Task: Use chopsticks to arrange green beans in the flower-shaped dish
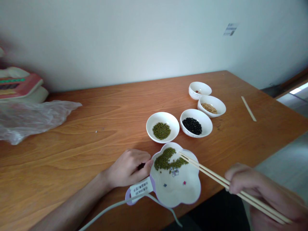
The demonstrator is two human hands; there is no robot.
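Observation:
My right hand [260, 189] is closed around a pair of wooden chopsticks [214, 175]. Their tips reach into the upper part of a white flower-shaped dish [183, 194] with a purple rim and handle, near green mung beans [166, 160] gathered along its far side. At the dish's left edge, my left hand [130, 166] has its fingers curled, thumb and index finger on the rim. Just beyond the dish stands a white bowl [150, 123] of mung beans. Beside it is a white bowl [208, 123] of black beans.
Farther back right are a bowl [221, 106] of tan beans or nuts and a bowl [201, 86] with a few brown pieces. A pale stick [248, 109] lies at right. Crumpled plastic [43, 115] sits left. A white cable [113, 205] crosses the dish's handle.

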